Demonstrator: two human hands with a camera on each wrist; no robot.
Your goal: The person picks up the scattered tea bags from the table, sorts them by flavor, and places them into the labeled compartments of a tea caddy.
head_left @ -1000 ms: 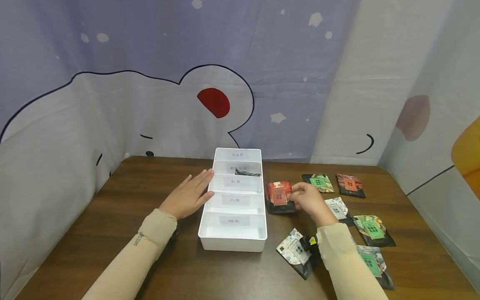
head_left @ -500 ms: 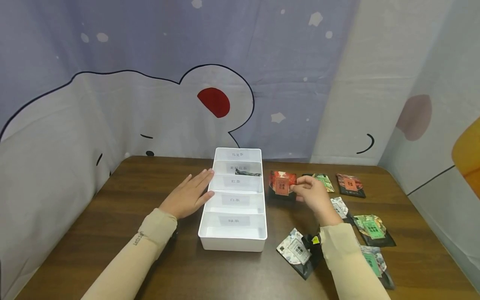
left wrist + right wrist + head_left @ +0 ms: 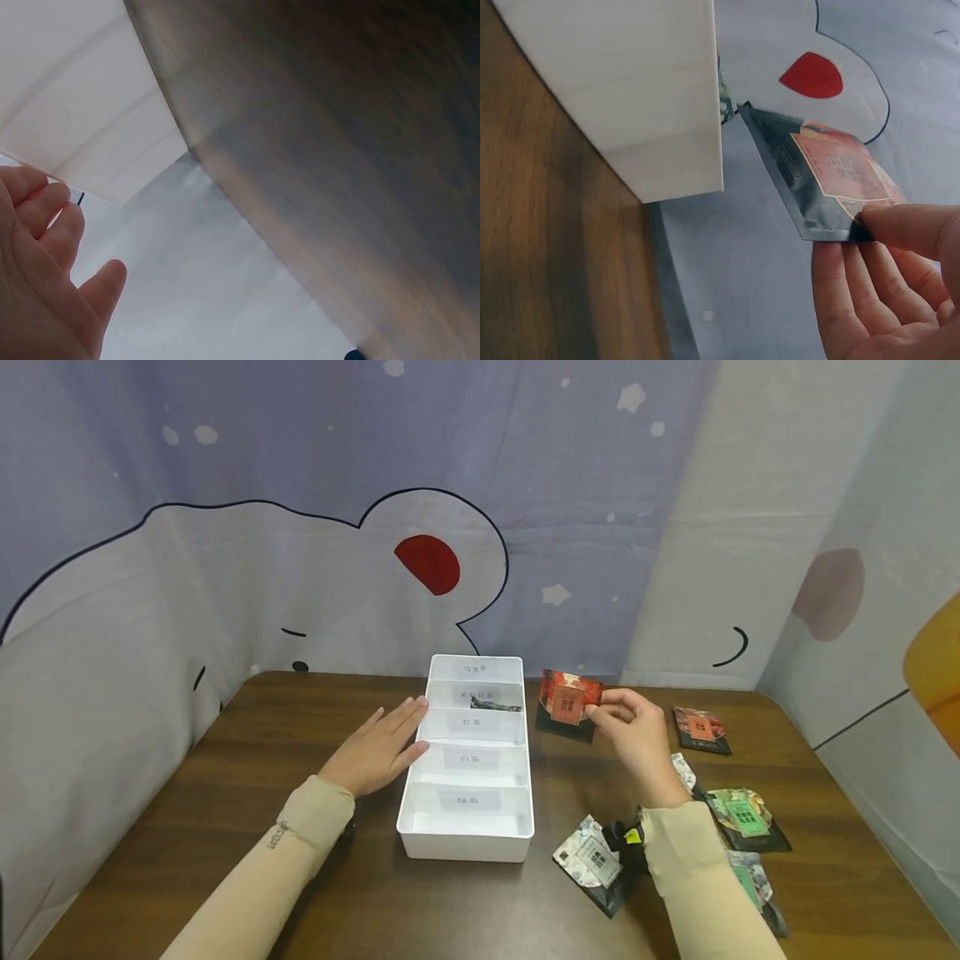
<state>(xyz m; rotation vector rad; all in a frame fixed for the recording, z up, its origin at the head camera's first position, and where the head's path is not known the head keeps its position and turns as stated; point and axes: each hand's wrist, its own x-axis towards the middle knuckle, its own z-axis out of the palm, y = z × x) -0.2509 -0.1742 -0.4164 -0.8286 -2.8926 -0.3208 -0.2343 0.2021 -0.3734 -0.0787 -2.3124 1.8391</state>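
A red and black tea sachet [image 3: 567,705] is pinched at its right edge between the thumb and fingers of my right hand [image 3: 633,739]. It hangs above the table, right of the white divided box [image 3: 465,847]. In the right wrist view the sachet [image 3: 832,169] is tilted, thumb on its printed face, fingers beneath. My left hand [image 3: 372,749] rests its fingertips against the box's left rim, fingers extended; the left wrist view shows the hand [image 3: 52,255] beside the box wall [image 3: 90,97]. Labelled compartments divide the box, and a dark green sachet [image 3: 495,704] stands in the second from the back.
On the right of the brown table [image 3: 225,827] lie a red sachet [image 3: 702,729], a green one [image 3: 748,818], a blue-white one with a green label [image 3: 757,889] and a white one [image 3: 592,860] near the box. A printed curtain [image 3: 570,527] hangs behind.
My right hand has lifted the red sachet off the table, moving it up and away toward the back. The left hand has stayed against the box.
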